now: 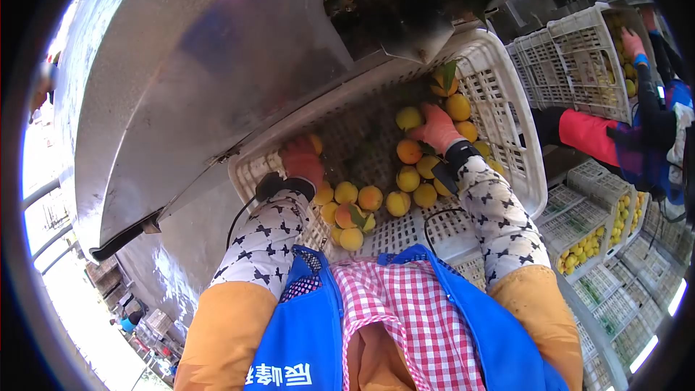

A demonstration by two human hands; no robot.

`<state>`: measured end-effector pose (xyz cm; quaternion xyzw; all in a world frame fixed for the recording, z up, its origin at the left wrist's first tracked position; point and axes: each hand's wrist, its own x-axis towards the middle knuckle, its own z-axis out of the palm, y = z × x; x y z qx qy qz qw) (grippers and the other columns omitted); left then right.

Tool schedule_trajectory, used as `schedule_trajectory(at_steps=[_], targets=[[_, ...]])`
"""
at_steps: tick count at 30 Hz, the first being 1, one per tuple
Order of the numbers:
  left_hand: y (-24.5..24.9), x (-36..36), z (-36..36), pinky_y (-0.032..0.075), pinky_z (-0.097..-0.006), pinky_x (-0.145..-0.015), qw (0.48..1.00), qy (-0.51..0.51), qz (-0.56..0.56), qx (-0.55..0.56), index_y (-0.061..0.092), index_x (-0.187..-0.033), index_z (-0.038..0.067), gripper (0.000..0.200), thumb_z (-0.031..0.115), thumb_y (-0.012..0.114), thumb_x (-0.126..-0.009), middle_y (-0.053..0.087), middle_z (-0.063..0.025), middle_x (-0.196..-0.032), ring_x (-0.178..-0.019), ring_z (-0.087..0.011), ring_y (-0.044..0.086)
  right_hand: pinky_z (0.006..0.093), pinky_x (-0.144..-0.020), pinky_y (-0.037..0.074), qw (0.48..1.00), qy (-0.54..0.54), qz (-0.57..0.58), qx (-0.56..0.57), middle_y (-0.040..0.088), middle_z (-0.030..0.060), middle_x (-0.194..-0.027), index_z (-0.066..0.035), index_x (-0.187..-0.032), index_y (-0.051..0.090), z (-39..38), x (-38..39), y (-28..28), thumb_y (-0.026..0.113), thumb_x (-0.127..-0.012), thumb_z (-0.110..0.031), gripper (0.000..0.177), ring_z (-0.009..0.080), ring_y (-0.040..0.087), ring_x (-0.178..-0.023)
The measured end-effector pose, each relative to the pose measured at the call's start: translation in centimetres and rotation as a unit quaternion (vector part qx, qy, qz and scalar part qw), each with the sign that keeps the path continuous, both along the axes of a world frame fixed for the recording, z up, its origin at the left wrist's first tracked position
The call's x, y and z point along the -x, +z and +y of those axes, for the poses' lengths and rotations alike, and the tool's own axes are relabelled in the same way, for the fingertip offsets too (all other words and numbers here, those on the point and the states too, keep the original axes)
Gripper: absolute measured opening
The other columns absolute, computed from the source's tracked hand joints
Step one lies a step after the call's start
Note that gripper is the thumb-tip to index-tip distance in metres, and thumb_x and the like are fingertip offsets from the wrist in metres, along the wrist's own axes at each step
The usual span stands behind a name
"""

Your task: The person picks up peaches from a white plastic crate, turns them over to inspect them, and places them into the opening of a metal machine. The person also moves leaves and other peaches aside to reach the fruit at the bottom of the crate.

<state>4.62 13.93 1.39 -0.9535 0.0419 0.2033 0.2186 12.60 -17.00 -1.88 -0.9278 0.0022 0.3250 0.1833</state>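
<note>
- Round, yellow-orange fruits (pixel 398 203) lie in the white, perforated plastic crate (pixel 534 163): one cluster by its near-left corner, others reaching its far-right corner.
- Left hand (pixel 302 159), pink-gloved, inside the crate's left end, just beside a fruit; cannot tell whether it grasps anything.
- Right hand (pixel 437 130), pink-gloved, among fruits toward the right end, fingers lowered; grip unclear.
- Grey metal panel (pixel 217 51) along the far edge.

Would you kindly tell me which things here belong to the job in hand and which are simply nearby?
Job in hand: gloved left hand, gloved right hand, loose fruit, near white crate.
Simply nearby: co-worker's crate at upper right, stacked crates at lower right.
</note>
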Motion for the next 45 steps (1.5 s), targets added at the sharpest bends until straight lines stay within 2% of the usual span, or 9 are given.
schedule_trajectory(at_steps=[5,13,21,23,25,29,37,41,45], targets=[[-1.5,-0.5,0.6,0.048,-0.0429,-0.085,0.986,0.119,0.073,0.094,0.049,-0.129,0.0,0.075,0.048,0.071,-0.074,0.052,-0.016,-0.127,-0.11,-0.0307,0.056,0.0357,-0.093,0.048,0.889,-0.174,0.019,-0.423,0.065,0.0154,-0.113,-0.001,-0.119,0.063,-2.9,0.3,9.1,0.074,-0.073,-0.02,0.051,0.0248,0.062,-0.106],[-3.0,-3.8,1.1,0.05,-0.0431,-0.089,0.902,0.216,0.256,0.272,0.065,-0.11,0.005,0.034,0.027,0.055,-0.087,0.066,-0.0198,-0.114,-0.109,-0.035,0.062,0.0421,-0.095,0.049,0.985,0.156,0.025,0.071,0.062,0.0183,-0.121,-0.005,-0.119,0.062,2.2,0.5,3.8,0.067,-0.079,-0.03,0.048,0.0335,0.06,-0.113],[-12.0,-3.8,3.9,0.049,-0.0401,-0.089,0.929,0.125,0.176,0.302,0.067,-0.112,0.008,0.045,0.045,0.059,-0.088,0.069,-0.0161,-0.105,-0.096,-0.0323,0.066,0.0384,-0.098,0.044,0.97,0.233,0.063,-0.006,0.06,0.0143,-0.125,0.001,-0.121,0.058,3.6,2.0,5.4,0.069,-0.076,-0.034,0.058,0.0279,0.058,-0.115],[-6.9,-2.6,2.4,0.053,-0.0383,-0.081,0.765,0.326,0.14,0.538,0.068,-0.108,0.004,0.039,0.037,0.066,-0.088,0.069,-0.0128,-0.1,-0.089,-0.0257,0.068,0.0357,-0.1,0.042,0.958,0.076,0.138,-0.241,0.058,0.0128,-0.127,0.001,-0.128,0.054,0.9,1.7,7.3,0.07,-0.076,-0.036,0.066,0.025,0.056,-0.117],[-3.5,-2.2,0.5,0.056,-0.0355,-0.072,0.417,0.503,0.213,0.726,0.066,-0.108,0.002,0.038,0.033,0.072,-0.086,0.068,-0.0099,-0.098,-0.083,-0.0199,0.068,0.033,-0.103,0.04,0.867,-0.083,0.195,-0.452,0.056,0.0113,-0.13,0.002,-0.134,0.05,-0.7,1.9,11.2,0.07,-0.077,-0.039,0.074,0.0221,0.054,-0.119],[10.7,-3.0,-4.8,0.058,-0.0357,-0.075,0.106,0.505,0.371,0.772,0.058,-0.12,0.0,0.05,0.033,0.073,-0.085,0.068,-0.013,-0.102,-0.089,-0.0232,0.069,0.0298,-0.104,0.037,0.713,-0.219,0.128,-0.653,0.054,0.0121,-0.13,0.003,-0.147,0.033,-1.6,3.6,18.1,0.069,-0.084,-0.049,0.089,0.0188,0.052,-0.118],[16.2,-2.9,-6.6,0.058,-0.0462,-0.084,0.099,0.398,0.288,0.865,0.045,-0.135,0.003,0.073,0.047,0.069,-0.083,0.061,-0.0195,-0.118,-0.097,-0.0351,0.067,0.0323,-0.103,0.041,0.803,-0.182,-0.099,-0.559,0.051,0.0147,-0.135,0.002,-0.146,0.034,1.5,6.1,24.0,0.074,-0.083,-0.029,0.081,0.019,0.05,-0.123],[16.7,-2.4,-5.9,0.057,-0.0462,-0.081,0.054,0.356,0.358,0.861,0.042,-0.138,0.005,0.087,0.06,0.068,-0.076,0.058,-0.0232,-0.122,-0.094,-0.0376,0.066,0.0353,-0.103,0.041,0.904,0.13,-0.294,-0.281,0.048,0.0154,-0.139,-0.001,-0.142,0.041,1.1,5.0,26.3,0.074,-0.078,-0.02,0.075,0.0226,0.049,-0.126],[18.6,-2.1,-6.0,0.058,-0.0424,-0.085,0.023,0.313,0.351,0.882,0.042,-0.138,0.001,0.081,0.048,0.071,-0.079,0.059,-0.0216,-0.122,-0.102,-0.0329,0.066,0.0397,-0.111,0.034,0.692,-0.23,0.02,-0.684,0.038,0.0165,-0.148,-0.001,-0.148,0.034,2.6,7.2,27.5,0.077,-0.079,-0.028,0.085,0.0264,0.038,-0.137]])
